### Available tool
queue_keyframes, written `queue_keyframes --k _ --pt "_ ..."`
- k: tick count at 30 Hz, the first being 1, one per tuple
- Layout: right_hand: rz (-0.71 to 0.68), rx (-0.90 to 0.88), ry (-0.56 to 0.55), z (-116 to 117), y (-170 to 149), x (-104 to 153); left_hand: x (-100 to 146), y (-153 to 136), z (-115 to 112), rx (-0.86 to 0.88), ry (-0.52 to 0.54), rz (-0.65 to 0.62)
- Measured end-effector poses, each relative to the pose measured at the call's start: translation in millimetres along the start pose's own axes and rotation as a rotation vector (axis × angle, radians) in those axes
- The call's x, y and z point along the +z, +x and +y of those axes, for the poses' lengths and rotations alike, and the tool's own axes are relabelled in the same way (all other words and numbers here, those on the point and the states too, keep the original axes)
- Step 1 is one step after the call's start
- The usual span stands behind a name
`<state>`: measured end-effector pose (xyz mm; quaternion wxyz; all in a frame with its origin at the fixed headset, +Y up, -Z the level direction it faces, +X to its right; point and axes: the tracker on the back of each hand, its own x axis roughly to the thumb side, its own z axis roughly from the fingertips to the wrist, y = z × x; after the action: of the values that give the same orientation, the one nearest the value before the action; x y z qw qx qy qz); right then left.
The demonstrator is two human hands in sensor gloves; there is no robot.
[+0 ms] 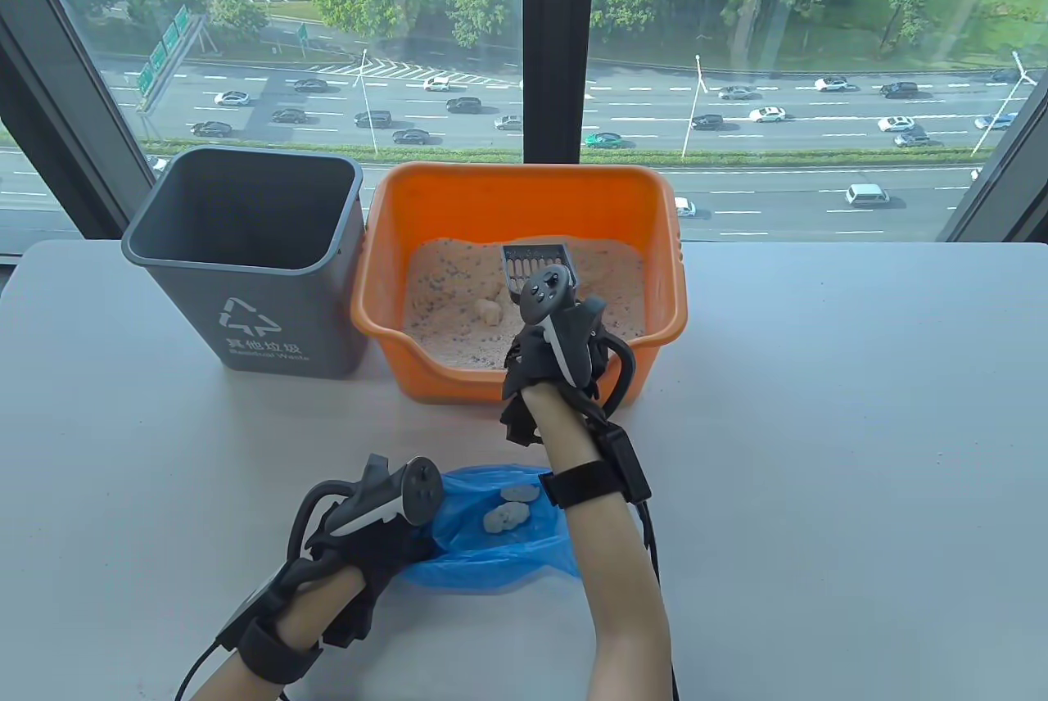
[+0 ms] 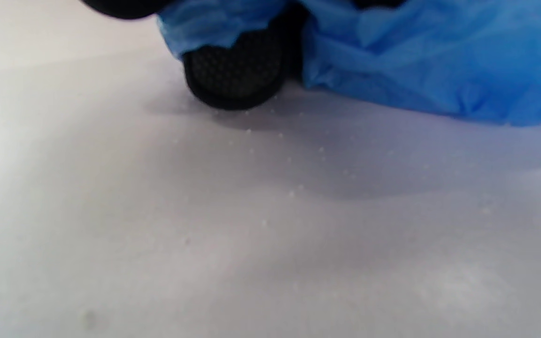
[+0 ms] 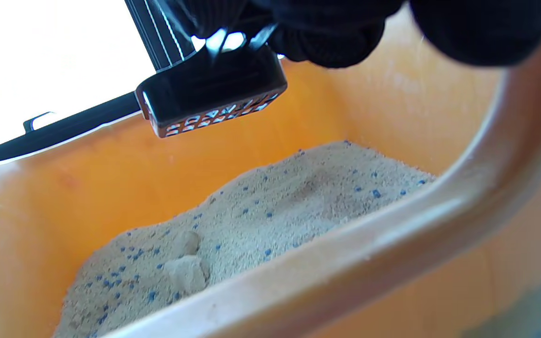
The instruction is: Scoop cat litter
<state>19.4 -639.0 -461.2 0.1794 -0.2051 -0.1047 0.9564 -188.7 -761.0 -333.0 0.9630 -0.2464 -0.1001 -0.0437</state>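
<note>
right hand grips scoop above litter in orange box; left hand holds blue bag edge, near side.

Black gloves, grey trackers, black wrist straps, cables, bare forearms.

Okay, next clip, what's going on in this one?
Someone is cleaning a litter box. The right hand holds a slotted scoop above the litter in the orange tub, near a pale clump. The left hand holds a blue bag on the table, with two clumps already on it. A grey bin stands left of the tub.
</note>
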Motion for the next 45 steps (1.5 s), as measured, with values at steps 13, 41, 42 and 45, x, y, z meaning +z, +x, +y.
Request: queue_keyframes --k 13,41,42,45 --pt "-0.114 0.010 0.115 -7 -10 14 0 0 0 0.000 0.002 0.002" --pt "-0.466 -0.027 0.644 -62 -108 140 0 0 0 -0.005 0.002 0.004" --pt "-0.477 -0.013 0.664 -62 -113 144 1 1 0 -0.008 0.003 0.005" --pt "-0.513 0.026 0.693 -59 -121 153 1 1 0 -0.013 0.004 0.007"
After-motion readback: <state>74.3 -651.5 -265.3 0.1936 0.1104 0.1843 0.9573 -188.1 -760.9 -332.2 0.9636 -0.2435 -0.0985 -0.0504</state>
